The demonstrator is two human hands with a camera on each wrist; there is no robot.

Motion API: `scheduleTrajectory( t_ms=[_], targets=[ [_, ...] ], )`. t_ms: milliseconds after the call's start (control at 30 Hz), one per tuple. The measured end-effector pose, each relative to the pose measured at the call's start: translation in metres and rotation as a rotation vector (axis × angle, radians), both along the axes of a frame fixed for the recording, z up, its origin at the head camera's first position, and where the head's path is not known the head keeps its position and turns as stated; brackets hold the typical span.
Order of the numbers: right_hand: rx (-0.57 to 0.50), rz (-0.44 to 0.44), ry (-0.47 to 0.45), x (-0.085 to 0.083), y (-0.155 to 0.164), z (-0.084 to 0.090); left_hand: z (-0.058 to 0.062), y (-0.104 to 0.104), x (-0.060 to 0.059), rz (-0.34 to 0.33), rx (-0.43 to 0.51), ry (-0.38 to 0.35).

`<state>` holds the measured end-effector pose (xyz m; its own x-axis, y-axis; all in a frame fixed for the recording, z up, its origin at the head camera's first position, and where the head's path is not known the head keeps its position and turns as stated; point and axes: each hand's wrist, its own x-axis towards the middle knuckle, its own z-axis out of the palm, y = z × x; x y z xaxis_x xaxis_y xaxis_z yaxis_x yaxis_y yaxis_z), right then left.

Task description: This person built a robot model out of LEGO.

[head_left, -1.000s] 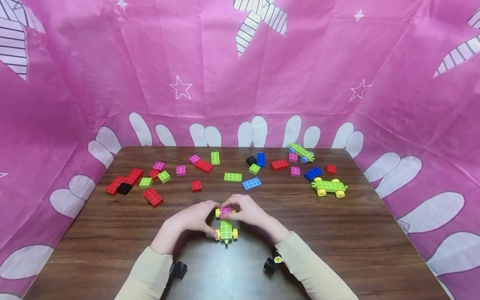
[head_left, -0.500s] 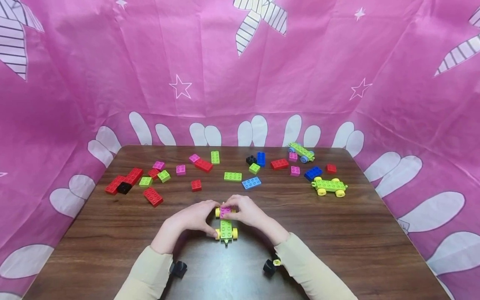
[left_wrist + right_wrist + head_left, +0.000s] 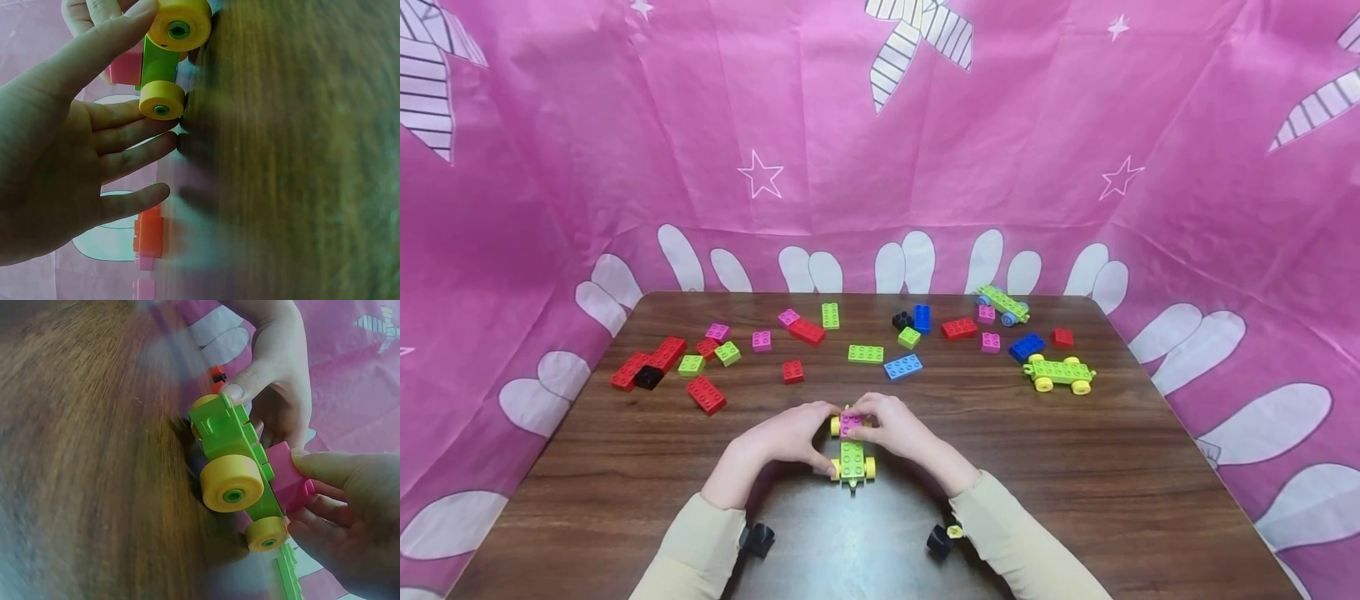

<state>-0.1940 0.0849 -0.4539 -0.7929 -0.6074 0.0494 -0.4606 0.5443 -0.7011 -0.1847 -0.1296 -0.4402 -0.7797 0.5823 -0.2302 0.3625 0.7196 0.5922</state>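
A lime-green toy car base [image 3: 852, 460] with yellow wheels stands lengthwise on the table before me. My left hand [image 3: 784, 432] holds it from the left side, the thumb at the near wheel and the fingers by the far one. In the left wrist view, the lower fingers of that hand [image 3: 56, 150] are spread. A pink brick [image 3: 851, 424] sits on the far end of the base, pinched between thumb and fingers of my right hand [image 3: 897, 427]. The right wrist view shows this pink brick [image 3: 288, 476] on the base; whether it is pressed fully down I cannot tell.
Several red, pink, green and black bricks lie at the left, among them a red brick [image 3: 706, 395]. A light blue plate [image 3: 903, 367] and a green plate [image 3: 866, 354] lie beyond my hands. Another yellow-wheeled base [image 3: 1059, 372] and a blue-wheeled one [image 3: 1003, 305] stand at the right.
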Motion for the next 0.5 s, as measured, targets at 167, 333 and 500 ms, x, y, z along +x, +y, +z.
scheduleTrajectory(
  t_ms=[167, 333, 500],
  targets=[
    [-0.008, -0.015, -0.003, 0.0011, -0.0007, -0.0005, 0.0007, -0.0003, -0.0008, 0.009, -0.004, -0.010],
    [-0.012, -0.020, 0.010, 0.0018, -0.0006, -0.0012, 0.0013, -0.0010, -0.0011, 0.003, 0.003, -0.011],
    [0.000, -0.009, 0.061, 0.0023, -0.0005, -0.0030, 0.0001, -0.0004, -0.0008, -0.011, -0.001, 0.010]
  ],
)
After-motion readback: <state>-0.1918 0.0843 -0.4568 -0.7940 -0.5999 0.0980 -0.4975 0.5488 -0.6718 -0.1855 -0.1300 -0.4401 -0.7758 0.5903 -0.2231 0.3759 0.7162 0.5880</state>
